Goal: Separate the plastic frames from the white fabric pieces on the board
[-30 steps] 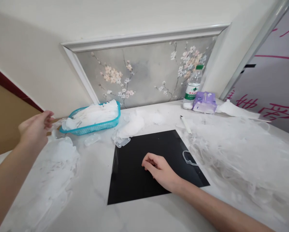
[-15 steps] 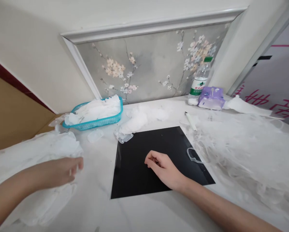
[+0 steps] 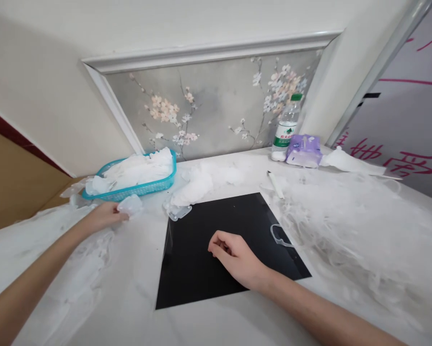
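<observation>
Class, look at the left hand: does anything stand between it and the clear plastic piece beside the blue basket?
Nothing visible does: the left hand meets the clear plastic piece at its fingertips, with no other object between them.

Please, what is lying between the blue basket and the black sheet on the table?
In the head view, a white fluffy bundle and a small clear piece lie between the basket and the black sheet.

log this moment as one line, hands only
left hand: touching clear plastic piece | right hand: curled, resting on black square sheet
</observation>
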`<state>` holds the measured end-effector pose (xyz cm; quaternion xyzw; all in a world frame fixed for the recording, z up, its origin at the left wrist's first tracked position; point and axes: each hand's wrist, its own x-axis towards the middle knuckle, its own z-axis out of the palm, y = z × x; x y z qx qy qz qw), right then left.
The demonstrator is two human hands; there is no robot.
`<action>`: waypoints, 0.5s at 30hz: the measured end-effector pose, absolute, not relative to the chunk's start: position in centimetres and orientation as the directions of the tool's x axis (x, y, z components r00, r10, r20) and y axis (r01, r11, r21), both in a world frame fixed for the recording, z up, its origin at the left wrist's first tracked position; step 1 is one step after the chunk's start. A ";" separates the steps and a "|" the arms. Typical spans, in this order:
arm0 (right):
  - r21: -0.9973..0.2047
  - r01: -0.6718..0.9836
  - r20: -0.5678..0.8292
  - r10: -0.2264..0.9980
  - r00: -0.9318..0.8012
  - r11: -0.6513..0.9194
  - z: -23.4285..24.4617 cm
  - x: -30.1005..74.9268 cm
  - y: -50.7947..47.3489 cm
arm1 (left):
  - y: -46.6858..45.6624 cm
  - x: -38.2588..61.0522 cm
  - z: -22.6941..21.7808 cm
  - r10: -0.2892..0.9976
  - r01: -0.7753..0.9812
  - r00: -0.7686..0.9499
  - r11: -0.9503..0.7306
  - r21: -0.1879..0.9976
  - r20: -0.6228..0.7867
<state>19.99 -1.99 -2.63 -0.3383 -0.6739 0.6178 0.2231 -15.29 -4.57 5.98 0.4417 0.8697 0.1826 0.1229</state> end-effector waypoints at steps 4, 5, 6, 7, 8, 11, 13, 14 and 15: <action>-0.985 0.170 -0.134 0.726 -0.675 -0.024 -2.4 20.0 -1.9 | -3.6 -15.8 11.3 0.710 0.643 -0.701 0.585 0.494 0.071; -0.986 0.164 -0.136 0.726 -0.674 -0.032 -2.3 20.0 -1.8 | -3.1 -15.9 12.5 0.674 0.633 -0.725 0.571 0.523 0.141; -0.987 0.157 -0.137 0.726 -0.674 -0.041 -2.2 20.0 -1.8 | -2.5 -15.9 13.4 0.619 0.637 -0.746 0.554 0.536 0.246; -0.987 0.151 -0.140 0.724 -0.676 -0.049 -2.1 20.0 -1.8 | -1.9 -15.8 14.0 0.532 0.665 -0.744 0.539 0.516 0.404; -0.988 0.146 -0.143 0.722 -0.677 -0.058 -2.0 20.1 -1.7 | -1.3 -15.7 14.1 0.466 0.710 -0.699 0.537 0.455 0.542; -0.987 0.141 -0.154 0.711 -0.686 -0.079 -1.8 20.2 -1.7 | 0.2 -15.4 11.8 0.598 0.827 -0.520 0.530 0.186 0.610; -0.988 0.134 -0.152 0.706 -0.692 -0.081 -1.8 20.3 -1.6 | 1.1 -15.6 9.2 0.788 0.878 -0.474 0.456 0.143 0.394; -0.989 0.129 -0.146 0.704 -0.695 -0.077 -1.8 20.3 -1.6 | 1.4 -15.8 7.9 0.827 0.886 -0.464 0.436 0.159 0.318; -0.990 0.124 -0.137 0.703 -0.697 -0.069 -1.9 20.4 -1.6 | 1.7 -16.1 6.9 0.842 0.885 -0.465 0.431 0.178 0.273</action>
